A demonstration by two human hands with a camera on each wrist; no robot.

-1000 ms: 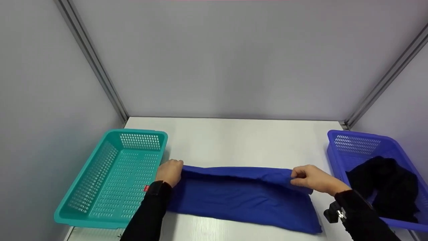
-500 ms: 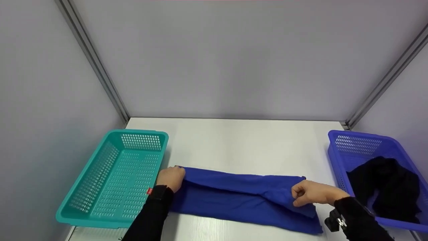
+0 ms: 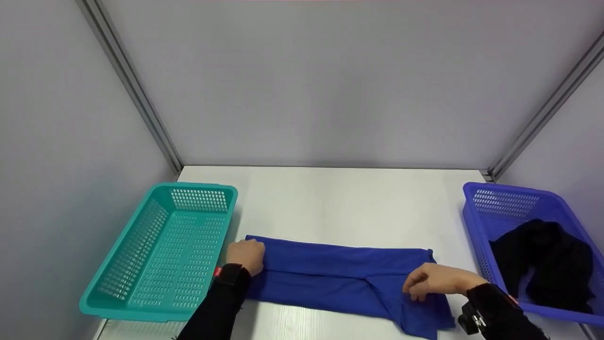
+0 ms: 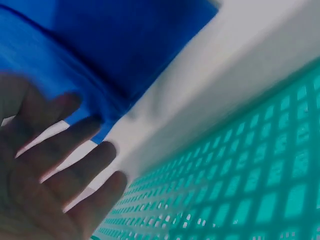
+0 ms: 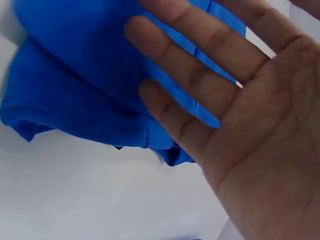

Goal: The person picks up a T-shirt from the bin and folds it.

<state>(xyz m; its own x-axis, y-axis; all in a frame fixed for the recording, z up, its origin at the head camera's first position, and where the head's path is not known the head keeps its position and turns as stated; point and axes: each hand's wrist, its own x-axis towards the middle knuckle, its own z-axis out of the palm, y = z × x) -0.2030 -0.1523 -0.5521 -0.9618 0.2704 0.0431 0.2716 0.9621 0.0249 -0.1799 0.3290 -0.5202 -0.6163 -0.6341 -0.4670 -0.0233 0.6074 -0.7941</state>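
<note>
A folded blue garment [image 3: 325,278] lies across the white table, its kind unclear. Its upper layer is turned down toward the near edge, and the near right corner is creased. My left hand [image 3: 246,256] is over the garment's left end; in the left wrist view its fingers [image 4: 75,147] are loosely bent and apart, with no cloth between them. At the right end, my right hand [image 3: 436,279] hovers at or touches the cloth. In the right wrist view, its fingers [image 5: 187,75] are spread and nearly straight over a stitched hem [image 5: 100,131]. Thumb contact is hidden.
A teal perforated basket [image 3: 231,193] stands on the left, close beside my left hand. On the right is a purple basket [image 3: 472,222] holding black cloth [image 3: 542,264]. Grey panels [image 3: 330,85] enclose the table [image 3: 339,203] at the back and sides.
The garment's raised upper layer has come down flat toward me. My right hand has moved nearer and slightly left, easing its pinch; my left hand has moved slightly nearer and right, its fingers loosening.
</note>
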